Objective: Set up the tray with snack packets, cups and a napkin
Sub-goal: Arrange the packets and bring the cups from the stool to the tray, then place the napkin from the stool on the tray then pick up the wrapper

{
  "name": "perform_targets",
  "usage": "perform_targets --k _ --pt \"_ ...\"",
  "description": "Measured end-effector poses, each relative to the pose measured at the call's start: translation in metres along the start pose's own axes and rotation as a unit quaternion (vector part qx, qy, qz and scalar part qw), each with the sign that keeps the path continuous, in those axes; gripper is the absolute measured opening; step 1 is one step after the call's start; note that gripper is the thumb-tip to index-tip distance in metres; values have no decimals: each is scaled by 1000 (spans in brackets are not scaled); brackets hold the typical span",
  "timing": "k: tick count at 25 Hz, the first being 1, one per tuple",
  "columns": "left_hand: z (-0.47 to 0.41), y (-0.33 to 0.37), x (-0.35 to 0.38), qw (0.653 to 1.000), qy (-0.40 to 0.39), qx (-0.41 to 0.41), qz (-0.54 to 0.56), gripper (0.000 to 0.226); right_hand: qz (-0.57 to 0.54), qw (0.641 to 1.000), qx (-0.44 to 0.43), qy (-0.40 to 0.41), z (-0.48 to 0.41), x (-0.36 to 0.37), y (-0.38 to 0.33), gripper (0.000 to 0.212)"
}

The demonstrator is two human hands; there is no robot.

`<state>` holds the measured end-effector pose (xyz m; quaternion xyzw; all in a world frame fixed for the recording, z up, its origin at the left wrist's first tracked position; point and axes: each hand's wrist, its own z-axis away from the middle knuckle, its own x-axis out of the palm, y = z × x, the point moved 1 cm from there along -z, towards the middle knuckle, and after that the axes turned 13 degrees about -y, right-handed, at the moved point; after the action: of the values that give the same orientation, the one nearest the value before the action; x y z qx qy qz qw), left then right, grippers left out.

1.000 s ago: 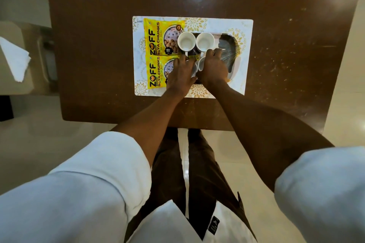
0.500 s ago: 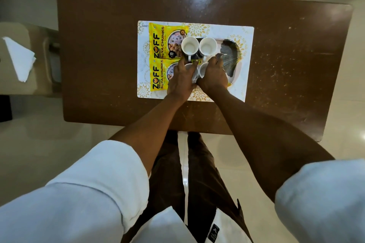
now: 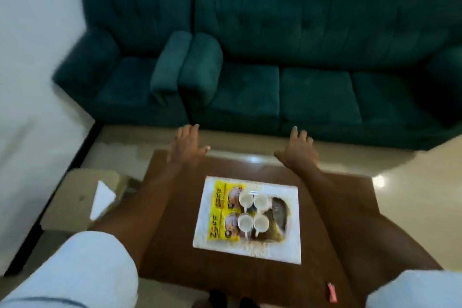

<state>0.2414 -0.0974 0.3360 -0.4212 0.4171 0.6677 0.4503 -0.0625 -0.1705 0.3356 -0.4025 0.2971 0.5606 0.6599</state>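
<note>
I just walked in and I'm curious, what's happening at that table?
A person is setting up a tray on a brown table. Two yellow snack packets and four white cups sit on it. The left hand and right hand are open near the table's far edge, holding nothing. The white napkin lies off to the left on a beige stand, not yet on the tray.
</note>
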Motion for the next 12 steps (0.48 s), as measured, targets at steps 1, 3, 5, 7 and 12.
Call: perform_targets --k 1,3,5,7,12 --pt "-5 -10 -48 998 53 -10 12 78 12 999 -21 44 0 -45 -20 108" --pt "0 -29 -150 989 147 -21 25 71 25 990 -75 113 11 -130 -69 105" --pt "25 -56 -254 975 219 -28 42 66 43 976 -126 174 39 -204 -130 101" --pt "65 -94 -342 963 260 -46 45 66 61 951 -193 233 78 -260 -194 94" --pt "186 -219 -469 936 332 -116 2 74 98 880 -328 330 178 -324 -340 96"
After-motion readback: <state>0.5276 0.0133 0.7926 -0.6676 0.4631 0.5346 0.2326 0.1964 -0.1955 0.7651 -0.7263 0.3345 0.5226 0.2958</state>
